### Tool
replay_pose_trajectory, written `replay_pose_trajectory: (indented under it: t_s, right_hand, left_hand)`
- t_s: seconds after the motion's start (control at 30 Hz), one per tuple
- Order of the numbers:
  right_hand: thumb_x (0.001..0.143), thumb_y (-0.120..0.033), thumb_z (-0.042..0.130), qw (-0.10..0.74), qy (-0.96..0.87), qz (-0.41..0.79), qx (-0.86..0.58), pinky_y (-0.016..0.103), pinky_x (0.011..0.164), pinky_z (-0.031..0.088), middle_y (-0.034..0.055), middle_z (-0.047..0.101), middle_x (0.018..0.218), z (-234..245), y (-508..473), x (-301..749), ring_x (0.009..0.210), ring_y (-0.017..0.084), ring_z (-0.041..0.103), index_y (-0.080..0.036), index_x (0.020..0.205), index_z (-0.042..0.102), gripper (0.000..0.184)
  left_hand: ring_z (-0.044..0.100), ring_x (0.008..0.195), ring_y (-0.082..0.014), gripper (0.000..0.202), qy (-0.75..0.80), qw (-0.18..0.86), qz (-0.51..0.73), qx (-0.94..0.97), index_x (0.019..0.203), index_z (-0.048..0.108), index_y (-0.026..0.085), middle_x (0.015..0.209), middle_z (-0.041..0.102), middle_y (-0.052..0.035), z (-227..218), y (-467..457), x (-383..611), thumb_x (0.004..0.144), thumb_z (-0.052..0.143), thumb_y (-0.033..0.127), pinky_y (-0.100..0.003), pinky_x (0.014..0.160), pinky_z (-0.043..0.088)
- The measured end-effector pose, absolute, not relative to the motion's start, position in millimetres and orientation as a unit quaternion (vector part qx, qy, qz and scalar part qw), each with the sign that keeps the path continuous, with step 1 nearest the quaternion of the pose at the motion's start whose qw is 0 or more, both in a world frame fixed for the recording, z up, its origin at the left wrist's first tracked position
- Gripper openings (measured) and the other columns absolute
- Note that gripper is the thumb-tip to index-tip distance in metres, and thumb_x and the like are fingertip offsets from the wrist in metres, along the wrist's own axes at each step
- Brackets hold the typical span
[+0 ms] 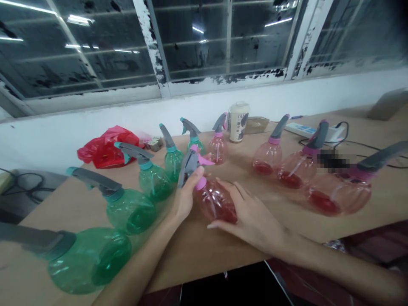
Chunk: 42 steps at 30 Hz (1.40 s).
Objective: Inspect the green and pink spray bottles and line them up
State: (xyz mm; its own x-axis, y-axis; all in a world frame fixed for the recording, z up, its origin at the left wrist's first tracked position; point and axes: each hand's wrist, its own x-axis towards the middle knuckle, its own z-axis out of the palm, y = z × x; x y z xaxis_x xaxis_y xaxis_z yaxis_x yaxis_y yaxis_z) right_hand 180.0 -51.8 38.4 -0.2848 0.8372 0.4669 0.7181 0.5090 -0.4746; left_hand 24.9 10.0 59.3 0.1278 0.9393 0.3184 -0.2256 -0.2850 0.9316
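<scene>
A pink spray bottle (214, 199) with a grey trigger head stands tilted on the wooden table (350, 221) in front of me. My left hand (186, 193) is closed around its neck and trigger head. My right hand (251, 216) wraps the lower body of the same bottle with spread fingers. Just left of my left hand stands a green spray bottle (152, 180).
Several green spray bottles (127, 210) curve off to the left, several pink ones (338, 193) to the right. At the back sit a red plastic bag (105, 151), a paper cup (239, 121) and a power strip (306, 129) with cables. A window wall runs behind.
</scene>
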Motion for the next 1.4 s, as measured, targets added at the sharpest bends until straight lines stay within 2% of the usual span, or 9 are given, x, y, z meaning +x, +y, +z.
replay_pose_trajectory:
  t_s: [0.13,0.27,0.47,0.6,0.73,1.0,1.23,1.3,1.4]
  right_hand:
    - [0.071,-0.06,0.061,0.406,-0.739,0.088,-0.53,0.048,0.093,0.044,0.018,0.049,0.126,14.3,-23.6,209.5,0.115,0.032,0.051,-0.015,0.133,0.03,0.082]
    - [0.068,-0.06,0.064,0.438,-0.706,0.049,-0.554,0.048,0.097,0.039,0.0218,0.045,0.129,1.9,6.7,235.8,0.12,0.034,0.046,-0.01,0.132,0.029,0.089]
    - [0.069,-0.06,0.063,0.348,-0.669,0.014,-0.657,0.046,0.082,0.047,0.0205,0.054,0.12,18.4,36.6,241.0,0.109,0.036,0.054,-0.011,0.131,0.032,0.085]
    - [0.075,-0.057,0.059,0.244,-0.637,-0.026,-0.731,0.045,0.074,0.047,0.0213,0.058,0.112,34.7,49.1,233.9,0.099,0.038,0.059,-0.01,0.129,0.033,0.076]
    - [0.076,-0.056,0.058,0.203,-0.635,-0.053,-0.743,0.043,0.075,0.046,0.022,0.059,0.109,42.1,61.5,231.8,0.099,0.037,0.059,-0.009,0.126,0.036,0.072]
    - [0.073,-0.056,0.061,0.217,-0.611,-0.023,-0.761,0.043,0.076,0.046,0.023,0.057,0.109,42.5,83.1,235.6,0.098,0.036,0.06,-0.007,0.123,0.039,0.073]
    - [0.077,-0.058,0.055,0.246,-0.621,-0.049,-0.743,0.044,0.076,0.046,0.0285,0.053,0.116,40.0,76.4,233.3,0.104,0.04,0.056,-0.003,0.137,0.024,0.087]
    - [0.078,-0.058,0.053,0.256,-0.625,-0.056,-0.736,0.043,0.074,0.046,0.0256,0.054,0.118,41.3,60.8,235.1,0.102,0.039,0.057,-0.007,0.138,0.025,0.084]
    - [0.08,-0.056,0.051,0.257,-0.623,-0.052,-0.737,0.042,0.07,0.048,0.0169,0.058,0.118,46.7,30.1,243.6,0.092,0.035,0.062,-0.019,0.133,0.039,0.065]
  left_hand:
    - [0.044,0.123,-0.0238,0.057,0.329,0.441,0.518,0.655,0.132,0.039,0.026,0.132,0.05,-0.0073,50.0,9.6,28.2,0.079,0.062,0.034,-0.038,0.1,0.036]
    - [0.045,0.121,-0.0264,0.062,0.353,0.354,0.456,0.737,0.131,0.036,0.022,0.13,0.049,-0.0132,32.0,7.8,34.1,0.078,0.064,0.033,-0.042,0.096,0.039]
    - [0.053,0.107,-0.0263,0.051,0.369,0.245,0.398,0.803,0.123,0.042,0.022,0.12,0.054,-0.011,16.2,1.3,37.4,0.078,0.062,0.034,-0.045,0.092,0.041]
    - [0.055,0.101,-0.0267,0.044,0.365,0.242,0.38,0.815,0.117,0.044,0.024,0.117,0.055,-0.0095,14.8,-2.2,38.0,0.078,0.06,0.033,-0.045,0.088,0.043]
    - [0.055,0.099,-0.0263,0.039,0.361,0.247,0.373,0.818,0.113,0.047,0.024,0.113,0.057,-0.0088,12.4,-2.7,39.6,0.077,0.061,0.033,-0.044,0.086,0.044]
    - [0.056,0.097,-0.0255,0.036,0.355,0.261,0.354,0.825,0.11,0.049,0.023,0.107,0.059,-0.0089,6.3,-0.8,41.3,0.077,0.06,0.033,-0.044,0.086,0.044]
    - [0.057,0.096,-0.025,0.038,0.369,0.26,0.339,0.825,0.111,0.048,0.024,0.105,0.059,-0.0083,4.8,0.2,40.8,0.077,0.061,0.034,-0.043,0.085,0.045]
    - [0.057,0.095,-0.0241,0.037,0.368,0.263,0.344,0.823,0.111,0.049,0.024,0.104,0.059,-0.0078,5.0,0.3,40.9,0.077,0.061,0.033,-0.042,0.084,0.046]
    - [0.058,0.09,-0.022,0.032,0.362,0.274,0.353,0.818,0.109,0.05,0.024,0.1,0.059,-0.0066,6.7,0.2,41.5,0.079,0.059,0.031,-0.04,0.08,0.047]
